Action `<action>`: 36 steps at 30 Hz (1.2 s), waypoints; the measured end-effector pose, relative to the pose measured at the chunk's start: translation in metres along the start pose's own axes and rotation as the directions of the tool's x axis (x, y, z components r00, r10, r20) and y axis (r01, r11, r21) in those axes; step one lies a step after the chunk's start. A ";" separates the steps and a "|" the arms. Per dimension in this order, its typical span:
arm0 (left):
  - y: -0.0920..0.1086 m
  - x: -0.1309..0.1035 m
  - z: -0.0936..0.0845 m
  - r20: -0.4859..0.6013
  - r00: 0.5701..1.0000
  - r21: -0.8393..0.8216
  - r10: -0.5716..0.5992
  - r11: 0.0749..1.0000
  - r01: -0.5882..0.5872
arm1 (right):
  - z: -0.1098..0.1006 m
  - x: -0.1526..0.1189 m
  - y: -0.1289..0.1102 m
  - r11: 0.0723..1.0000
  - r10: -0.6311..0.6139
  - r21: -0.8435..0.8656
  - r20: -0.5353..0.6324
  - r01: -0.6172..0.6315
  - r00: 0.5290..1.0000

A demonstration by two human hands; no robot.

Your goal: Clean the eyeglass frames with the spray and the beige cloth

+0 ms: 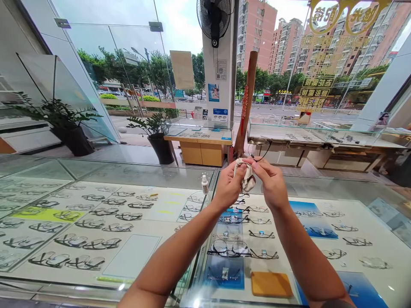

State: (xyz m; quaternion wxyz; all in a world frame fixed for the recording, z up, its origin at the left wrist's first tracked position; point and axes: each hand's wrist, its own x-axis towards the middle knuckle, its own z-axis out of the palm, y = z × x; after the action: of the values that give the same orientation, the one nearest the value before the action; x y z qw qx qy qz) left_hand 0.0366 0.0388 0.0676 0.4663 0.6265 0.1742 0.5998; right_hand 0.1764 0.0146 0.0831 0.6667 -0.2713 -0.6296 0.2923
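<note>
You hold both hands up together just right of the centre of the frame, above a glass-topped display table (175,174). Your left hand (231,185) is closed, thumb and fingertips pinching a crumpled off-white cloth (248,181) that hangs between your palms. Your right hand (272,179) has its thumb and fingers pressed together at the cloth's upper right edge, where they grip a pair of thin dark-framed eyeglasses (269,149); the frame's dark curve shows just above that hand, while your fingers and the cloth hide much of the rest. A small white plastic bottle (204,185) stands upright on the table, to the left of your left hand and apart from it. Under the glass, rows of eyeglasses (102,244) fill the left side of the frame, some over a yellow-green panel (48,214) at the far left. Below your hands, more frames lie near blue panels, and a flat orange-brown rectangular piece (271,284) lies at the lower centre right, between your forearms.
</note>
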 end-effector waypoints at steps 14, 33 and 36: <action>0.006 -0.003 0.001 -0.008 1.000 0.017 0.011 1.000 -0.011 | -0.001 0.001 0.001 0.988 0.091 0.121 0.041 -0.096 0.995; 0.021 0.026 -0.028 -0.287 0.952 -0.154 -0.105 0.986 0.062 | -0.019 0.005 -0.013 0.987 0.059 0.155 -0.045 -0.051 0.997; 0.027 0.025 -0.041 -0.216 0.975 0.063 -0.055 0.996 0.070 | -0.020 0.005 -0.015 0.988 0.079 0.134 0.029 -0.082 0.996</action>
State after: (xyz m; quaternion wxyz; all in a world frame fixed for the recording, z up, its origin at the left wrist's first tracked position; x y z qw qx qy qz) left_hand -0.0043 0.0596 0.0972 0.4411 0.5684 0.2638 0.6424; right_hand 0.1972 0.0080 0.0967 0.6638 -0.2474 -0.6048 0.3640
